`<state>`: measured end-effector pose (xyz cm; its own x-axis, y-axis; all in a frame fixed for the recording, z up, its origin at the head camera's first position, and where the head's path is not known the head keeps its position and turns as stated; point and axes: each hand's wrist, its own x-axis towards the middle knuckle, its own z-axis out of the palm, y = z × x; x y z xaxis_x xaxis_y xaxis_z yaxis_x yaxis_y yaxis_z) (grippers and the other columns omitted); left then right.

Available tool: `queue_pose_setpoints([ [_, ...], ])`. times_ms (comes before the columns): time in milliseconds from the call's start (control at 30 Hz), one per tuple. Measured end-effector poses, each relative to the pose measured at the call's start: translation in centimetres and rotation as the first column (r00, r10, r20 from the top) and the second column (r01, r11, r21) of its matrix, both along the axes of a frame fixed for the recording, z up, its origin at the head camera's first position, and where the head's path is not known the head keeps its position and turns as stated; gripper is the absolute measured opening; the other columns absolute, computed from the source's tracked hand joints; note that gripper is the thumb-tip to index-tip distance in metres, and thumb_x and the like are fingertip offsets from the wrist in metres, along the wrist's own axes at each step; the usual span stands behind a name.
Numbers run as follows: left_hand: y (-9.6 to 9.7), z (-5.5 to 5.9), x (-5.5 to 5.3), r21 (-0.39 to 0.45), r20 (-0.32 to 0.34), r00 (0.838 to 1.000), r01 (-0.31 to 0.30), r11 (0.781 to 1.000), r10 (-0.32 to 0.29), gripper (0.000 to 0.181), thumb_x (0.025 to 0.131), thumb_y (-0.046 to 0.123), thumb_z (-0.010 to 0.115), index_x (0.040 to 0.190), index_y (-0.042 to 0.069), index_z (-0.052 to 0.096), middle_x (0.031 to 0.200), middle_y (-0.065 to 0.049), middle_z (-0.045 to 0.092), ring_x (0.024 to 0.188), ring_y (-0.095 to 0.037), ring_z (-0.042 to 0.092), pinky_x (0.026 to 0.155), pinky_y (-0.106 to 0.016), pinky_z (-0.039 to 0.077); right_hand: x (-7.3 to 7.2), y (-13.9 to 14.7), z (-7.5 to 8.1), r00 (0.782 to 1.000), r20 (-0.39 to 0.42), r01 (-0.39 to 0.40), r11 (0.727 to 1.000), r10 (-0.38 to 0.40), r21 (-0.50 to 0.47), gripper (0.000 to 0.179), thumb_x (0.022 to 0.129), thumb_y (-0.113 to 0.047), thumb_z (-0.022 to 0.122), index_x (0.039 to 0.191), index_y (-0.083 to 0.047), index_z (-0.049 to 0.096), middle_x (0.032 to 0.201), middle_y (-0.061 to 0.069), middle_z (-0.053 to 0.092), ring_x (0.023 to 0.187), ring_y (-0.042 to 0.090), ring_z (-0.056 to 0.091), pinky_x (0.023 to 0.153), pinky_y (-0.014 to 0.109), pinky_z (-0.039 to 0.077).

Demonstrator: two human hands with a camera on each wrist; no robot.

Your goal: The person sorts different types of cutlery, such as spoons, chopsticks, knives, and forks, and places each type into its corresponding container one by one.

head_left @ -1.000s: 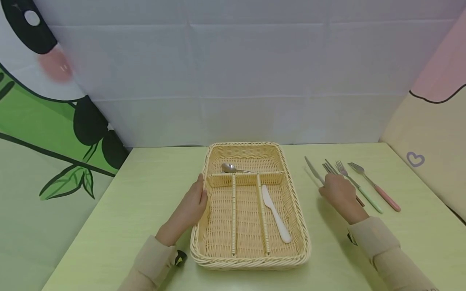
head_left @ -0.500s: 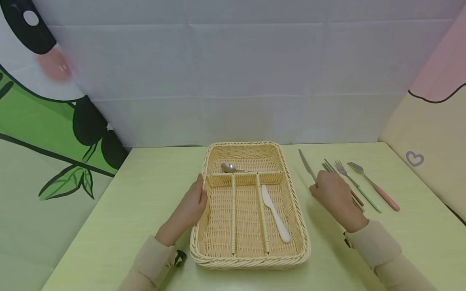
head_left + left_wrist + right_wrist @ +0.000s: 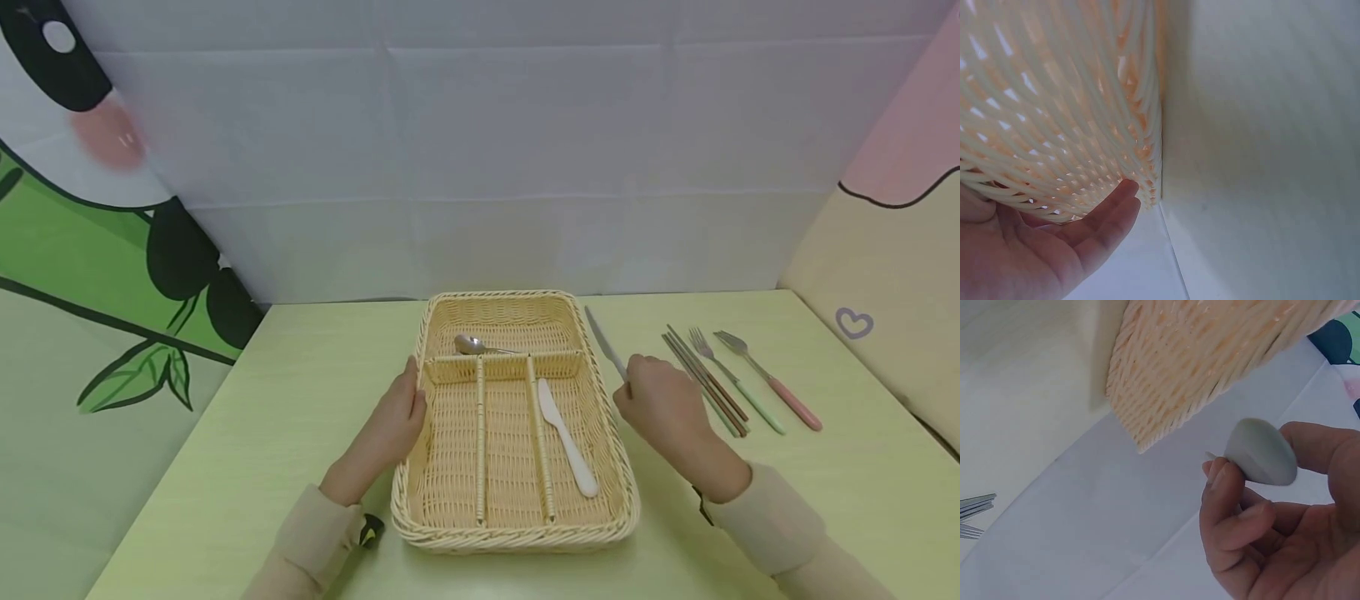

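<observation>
1. Pale, creased cloth (image 3: 480, 150) hangs behind a light yellow-green table (image 3: 322, 367), with cartoon shapes printed on the panels at either side.

2. The left hand (image 3: 385, 421) holds the basket (image 3: 517, 540) by its left side. Its fingers lie fairly straight along the outer wicker, with the thumb near the rim (the left wrist view shows only part of that thumb), so the grip spans little more than the wall.

3. The right hand (image 3: 663, 408) grips a knife (image 3: 606, 343) by the handle, thumb and curled fingers closed in around it with no gap to spare.

4. That knife is between the basket and the chopsticks (image 3: 707, 383), its grey metal blade slanting away from the person, tip just beside the basket's right rim (whether it touches, I cannot tell). The handle's end looks rounded, smooth and dull grey-green from the right wrist.

5. Inside the basket, a spoon (image 3: 472, 344) lies in the back compartment, and a white knife (image 3: 567, 437) slants in the front right one.

6. Right of the chopsticks lie a green-handled fork (image 3: 740, 385) and a pink-handled piece (image 3: 783, 393).
</observation>
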<state>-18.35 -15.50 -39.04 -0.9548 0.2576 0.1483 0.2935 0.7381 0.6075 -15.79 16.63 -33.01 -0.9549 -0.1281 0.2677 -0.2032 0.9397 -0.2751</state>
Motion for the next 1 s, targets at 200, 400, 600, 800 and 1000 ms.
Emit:
queue_pose_setpoints([
  [200,0.0,0.0,0.0,-0.002,-0.001,1.0,0.0,1.0,0.0,0.056,0.098,0.008,0.031,0.14,-0.017,0.004,0.141,-0.037,0.023,0.132,-0.045,0.024,0.105,-0.054,0.027,1.0,-1.5,-0.1,0.999,0.004,-0.048,0.999,0.048,0.001,0.024,0.072,0.005,0.049,0.057,-0.009,0.037,0.054,0.0,0.031,0.047,0.01,0.023,0.04,0.02,0.018],
  [400,0.0,0.1,0.0,-0.006,-0.005,1.0,-0.004,1.0,0.004,0.056,0.097,0.008,0.032,0.139,-0.017,0.005,0.14,-0.036,0.024,0.132,-0.045,0.025,0.105,-0.053,0.028,1.7,-2.6,-0.1,0.995,0.004,-0.095,0.994,0.095,0.048,0.018,0.073,0.004,0.054,0.06,-0.005,0.046,0.053,0.002,0.04,0.044,0.011,0.032,0.038,0.018,0.023],
  [600,0.1,0.2,0.0,-0.006,0.002,1.0,0.0,1.0,0.0,0.056,0.097,0.008,0.032,0.14,-0.017,0.004,0.141,-0.036,0.023,0.132,-0.045,0.024,0.105,-0.054,0.027,2.0,-3.2,-0.3,0.993,0.041,-0.115,0.991,0.112,0.065,0.015,0.074,0.003,0.057,0.062,-0.004,0.051,0.055,0.004,0.044,0.046,0.013,0.037,0.038,0.019,0.028],
  [800,0.0,0.1,0.0,-0.006,0.0,1.0,-0.001,1.0,0.001,0.056,0.097,0.008,0.032,0.139,-0.017,0.005,0.141,-0.036,0.023,0.132,-0.045,0.024,0.105,-0.054,0.027,2.0,-3.7,-0.7,0.991,0.068,-0.122,0.988,0.115,0.096,0.015,0.074,0.003,0.058,0.061,-0.003,0.054,0.056,0.004,0.047,0.047,0.014,0.039,0.038,0.022,0.031],
  [1000,0.0,0.1,0.1,-0.011,0.001,1.0,-0.002,1.0,0.002,0.055,0.097,0.007,0.031,0.14,-0.017,0.004,0.141,-0.036,0.022,0.133,-0.044,0.023,0.105,-0.054,0.026,2.0,-4.2,-1.1,0.989,0.071,-0.136,0.986,0.129,0.099,0.015,0.074,0.005,0.058,0.061,-0.002,0.054,0.056,0.005,0.047,0.046,0.013,0.039,0.038,0.021,0.031],
])
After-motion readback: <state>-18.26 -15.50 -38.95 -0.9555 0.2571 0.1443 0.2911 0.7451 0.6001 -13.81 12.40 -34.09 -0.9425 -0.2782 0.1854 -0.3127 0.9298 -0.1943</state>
